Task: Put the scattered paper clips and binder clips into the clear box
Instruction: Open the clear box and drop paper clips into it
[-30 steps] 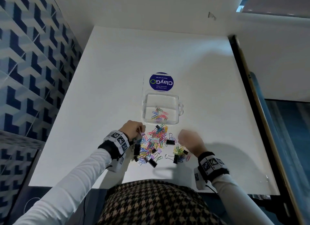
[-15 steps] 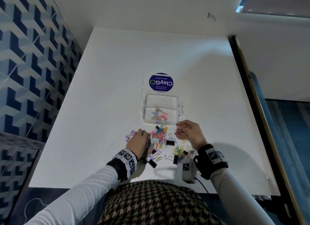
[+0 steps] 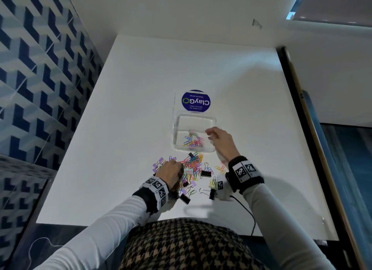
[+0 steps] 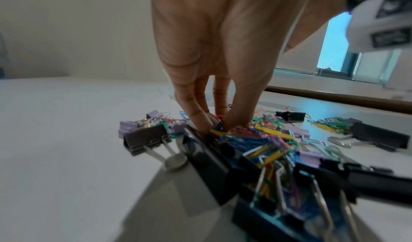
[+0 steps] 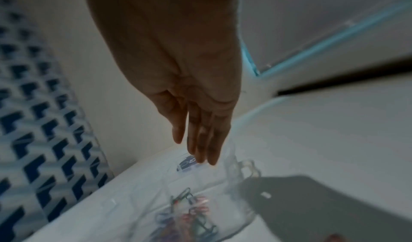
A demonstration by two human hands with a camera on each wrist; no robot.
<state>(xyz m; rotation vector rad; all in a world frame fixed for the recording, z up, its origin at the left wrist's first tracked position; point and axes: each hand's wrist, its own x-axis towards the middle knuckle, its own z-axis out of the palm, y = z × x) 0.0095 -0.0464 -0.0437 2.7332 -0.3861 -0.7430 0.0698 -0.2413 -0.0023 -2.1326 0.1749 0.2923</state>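
Observation:
The clear box (image 3: 177, 132) stands open on the white table (image 3: 130, 108), with several coloured paper clips (image 3: 193, 140) lying inside. Its lid with a blue round sticker (image 3: 195, 101) lies flat behind it. My right hand (image 3: 209, 133) hovers over the box's right side. In the right wrist view the right hand (image 5: 196, 150) has straight fingers and holds nothing. A pile of paper clips (image 3: 194, 163) and black binder clips (image 3: 205, 173) lies in front of the box. My left hand (image 3: 179, 167) reaches into the pile's left part. The left hand (image 4: 217, 122) pinches paper clips (image 4: 256, 136) between thumb and fingers.
Purple binder clips (image 3: 159, 163) lie at the pile's left edge, and more black ones (image 3: 211, 193) near the front table edge. A patterned blue wall runs along the left, and a dark frame (image 3: 291, 108) borders the table on the right. A cable (image 3: 247, 213) hangs from my right wrist.
My right hand rose from the pile and moved forward over the box, its fingers now straight. My left hand stayed in the pile, closing its fingers on clips.

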